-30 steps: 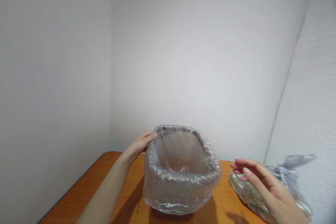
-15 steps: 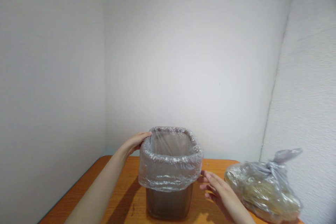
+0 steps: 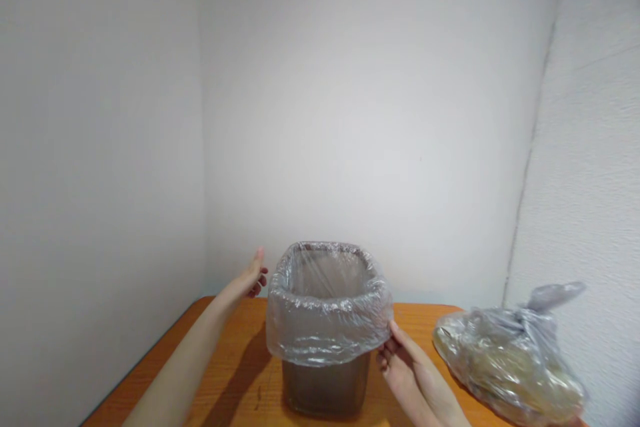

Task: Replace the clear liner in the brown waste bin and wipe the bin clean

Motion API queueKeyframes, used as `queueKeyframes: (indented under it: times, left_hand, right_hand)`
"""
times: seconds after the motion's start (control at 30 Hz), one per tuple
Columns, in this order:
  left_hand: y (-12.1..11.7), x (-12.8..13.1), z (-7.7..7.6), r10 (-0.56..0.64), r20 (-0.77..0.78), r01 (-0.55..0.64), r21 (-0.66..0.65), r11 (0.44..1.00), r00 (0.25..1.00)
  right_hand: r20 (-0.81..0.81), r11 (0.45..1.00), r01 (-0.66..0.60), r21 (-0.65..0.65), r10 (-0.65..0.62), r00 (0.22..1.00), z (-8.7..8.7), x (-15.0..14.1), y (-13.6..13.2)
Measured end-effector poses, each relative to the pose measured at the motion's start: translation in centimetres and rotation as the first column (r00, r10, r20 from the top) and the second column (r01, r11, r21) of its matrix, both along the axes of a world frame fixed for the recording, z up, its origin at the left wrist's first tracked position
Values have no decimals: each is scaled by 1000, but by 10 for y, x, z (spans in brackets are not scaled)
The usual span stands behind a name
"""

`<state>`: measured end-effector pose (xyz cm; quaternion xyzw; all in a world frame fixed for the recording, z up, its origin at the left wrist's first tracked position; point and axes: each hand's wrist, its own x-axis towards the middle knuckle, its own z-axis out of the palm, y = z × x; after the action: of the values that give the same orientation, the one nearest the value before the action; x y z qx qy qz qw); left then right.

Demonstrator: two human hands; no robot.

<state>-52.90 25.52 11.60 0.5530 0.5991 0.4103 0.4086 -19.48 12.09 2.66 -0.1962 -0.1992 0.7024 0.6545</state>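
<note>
Your left hand (image 3: 249,278) let go and spread wide open, just beside the brown bin (image 3: 326,388) on the table (image 3: 417,320). Your right hand (image 3: 405,373) pinched the low edge of the clear bag (image 3: 327,340) around the bin.

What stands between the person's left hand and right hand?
The head view shows a dark bin with a clear plastic liner between the left hand and right hand.

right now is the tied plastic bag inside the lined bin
No, the knotted plastic bag lies on the orange wooden table, off to the right of the lined bin.
</note>
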Motion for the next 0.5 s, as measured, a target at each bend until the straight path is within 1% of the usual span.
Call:
queueKeyframes:
  times: [0.07, 0.13, 0.2, 0.23, 0.27, 0.3, 0.33, 0.4, 0.47, 0.5]
  left_hand:
    - [-16, -12, -17, 30, 28, -29, -44, 999, 999]
    - [-40, -17, -37, 5, 65, 1, -96, 995, 998]
    - [-69, -16, -55, -56, 125, 75, -150, 986, 991]
    - [-82, -13, -63, -100, 196, 136, -178, 975, 975]
    - [-94, -9, -68, -141, 307, 209, -201, 957, 941]
    - [-104, -4, -72, -157, 424, 265, -210, 941, 892]
    - [-112, 0, -75, -152, 544, 311, -213, 926, 825]
    - [-123, 9, -75, -88, 738, 353, -211, 912, 669]
    - [-128, 15, -74, -18, 850, 372, -210, 904, 526]
    - [-130, 18, -73, -1, 884, 380, -200, 903, 468]
  right_hand:
    - [-12, 1000, 5, -27, -6, 1000, 2, 1, -2]
    - [-12, 999, 19, -39, -19, 1000, 2, 1, -2]
    - [-20, 998, 27, -55, -28, 999, 1, 2, -2]
    - [-32, 997, 25, -69, -28, 999, 0, 2, -2]
    - [-45, 996, 21, -86, -25, 999, 0, 2, -2]
    - [-57, 995, 15, -100, -21, 998, 0, 1, -2]
    - [-67, 994, 8, -107, -16, 998, -1, 1, -2]
    - [-68, 995, 2, -102, -9, 998, 0, -1, -4]
    - [-56, 996, 7, -92, -12, 998, 0, -3, -6]
    - [-52, 996, 15, -93, -20, 998, 0, -4, -7]
